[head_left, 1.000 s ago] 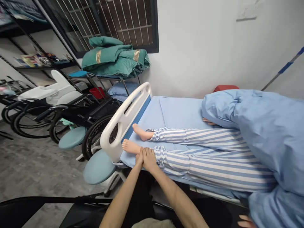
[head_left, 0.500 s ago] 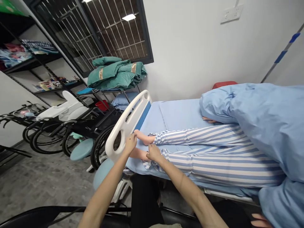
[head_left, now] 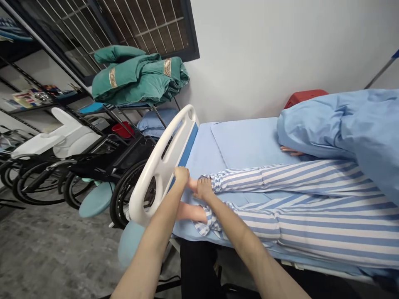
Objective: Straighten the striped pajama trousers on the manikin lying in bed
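A figure that looks like a care manikin lies on the bed in blue-and-white striped pyjama trousers [head_left: 299,211]. My left hand [head_left: 181,174] is closed around the toe end of its far foot [head_left: 192,184]. At the ankle of that same foot, my right hand [head_left: 204,187] wraps over it beside the gathered trouser cuff. The near foot [head_left: 191,211] is bare and rests on the sheet below my hands, partly behind my left forearm. A blue quilt [head_left: 336,120] covers the upper body, with some fingers [head_left: 291,151] showing at its edge.
The white footboard [head_left: 163,158] rises just left of my hands. Beyond it stand wheelchairs [head_left: 131,187], round pale-blue stools [head_left: 96,200] and a folded green quilt [head_left: 140,81] on a rack. A red object [head_left: 305,97] sits by the wall.
My right hand has moved from near the closer ankle to the far foot's ankle. My left hand stays at the far toes. The view has shifted closer to the bed.
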`<move>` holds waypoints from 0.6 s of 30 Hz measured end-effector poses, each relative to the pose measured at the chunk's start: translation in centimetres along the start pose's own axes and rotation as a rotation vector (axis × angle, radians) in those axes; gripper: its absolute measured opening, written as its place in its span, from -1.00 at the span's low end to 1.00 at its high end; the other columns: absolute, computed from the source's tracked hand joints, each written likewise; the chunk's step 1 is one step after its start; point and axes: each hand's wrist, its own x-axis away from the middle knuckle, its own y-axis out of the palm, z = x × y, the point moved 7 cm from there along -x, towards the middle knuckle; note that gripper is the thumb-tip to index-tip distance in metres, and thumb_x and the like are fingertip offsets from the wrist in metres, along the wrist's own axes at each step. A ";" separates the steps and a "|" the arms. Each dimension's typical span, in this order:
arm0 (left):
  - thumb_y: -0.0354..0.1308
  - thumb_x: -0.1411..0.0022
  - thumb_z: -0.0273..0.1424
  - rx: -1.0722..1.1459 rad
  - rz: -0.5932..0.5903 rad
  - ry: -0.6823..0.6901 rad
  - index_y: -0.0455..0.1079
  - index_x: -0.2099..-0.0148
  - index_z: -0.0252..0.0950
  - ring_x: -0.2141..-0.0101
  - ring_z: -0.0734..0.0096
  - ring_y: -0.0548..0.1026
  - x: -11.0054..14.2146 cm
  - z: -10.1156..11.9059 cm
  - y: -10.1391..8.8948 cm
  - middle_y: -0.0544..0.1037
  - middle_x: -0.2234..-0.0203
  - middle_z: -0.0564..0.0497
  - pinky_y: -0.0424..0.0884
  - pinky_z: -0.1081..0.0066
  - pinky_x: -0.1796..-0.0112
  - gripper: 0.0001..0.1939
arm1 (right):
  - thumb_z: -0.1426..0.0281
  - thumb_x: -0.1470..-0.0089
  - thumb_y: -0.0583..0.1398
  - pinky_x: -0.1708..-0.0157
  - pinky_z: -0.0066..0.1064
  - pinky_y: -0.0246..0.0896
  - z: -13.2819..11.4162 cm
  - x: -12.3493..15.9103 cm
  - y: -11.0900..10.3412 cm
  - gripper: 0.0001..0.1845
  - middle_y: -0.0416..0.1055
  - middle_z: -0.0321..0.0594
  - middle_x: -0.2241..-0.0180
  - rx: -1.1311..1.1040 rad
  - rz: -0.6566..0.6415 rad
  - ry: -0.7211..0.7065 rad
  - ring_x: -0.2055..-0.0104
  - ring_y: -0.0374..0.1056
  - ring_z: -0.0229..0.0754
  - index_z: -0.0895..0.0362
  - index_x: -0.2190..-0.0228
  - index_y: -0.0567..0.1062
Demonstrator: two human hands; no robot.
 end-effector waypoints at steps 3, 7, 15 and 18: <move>-0.05 -0.34 -0.32 -0.077 -0.060 -0.059 0.54 0.32 -0.62 0.28 -0.06 0.54 -1.2 0.4 1.0 0.47 0.59 -0.40 0.43 0.11 0.23 -0.53 | 0.10 0.01 0.30 -0.32 0.04 -0.27 0.4 -0.4 0.8 -0.16 0.27 0.31 -0.16 -0.038 0.036 -0.009 -0.23 0.13 0.23 0.41 -0.14 0.31; -0.09 -0.36 -0.37 -0.076 0.002 -0.018 0.54 0.19 -0.61 0.20 -0.02 0.52 -0.3 1.2 0.6 0.53 0.43 -0.45 0.40 0.13 0.17 -0.56 | 0.00 -0.01 0.26 -0.33 0.01 -0.29 0.6 -0.3 1.0 -0.13 0.25 0.27 -0.17 -0.056 0.059 -0.028 -0.23 0.11 0.23 0.40 -0.14 0.32; -0.08 -0.29 -0.58 0.122 0.157 -0.006 0.48 0.10 -0.52 -0.04 -0.09 0.44 6.2 1.2 -2.4 0.50 0.11 -0.45 0.32 0.12 -0.02 -0.69 | 0.32 0.16 0.39 -0.37 -0.05 -0.33 0.6 0.6 0.8 -0.03 0.21 0.25 -0.21 -0.008 -0.003 -0.083 -0.27 0.09 0.17 0.39 -0.22 0.20; -0.06 -0.27 -0.61 0.216 0.184 -0.047 0.44 0.18 -0.52 -0.02 -0.11 0.45 7.7 0.3 -3.6 0.49 0.14 -0.44 0.33 0.14 0.03 -0.76 | 0.47 0.24 0.40 -0.36 -0.10 -0.25 0.5 0.9 0.3 -0.01 0.23 0.24 -0.21 -0.012 -0.014 -0.113 -0.27 0.12 0.16 0.36 -0.23 0.21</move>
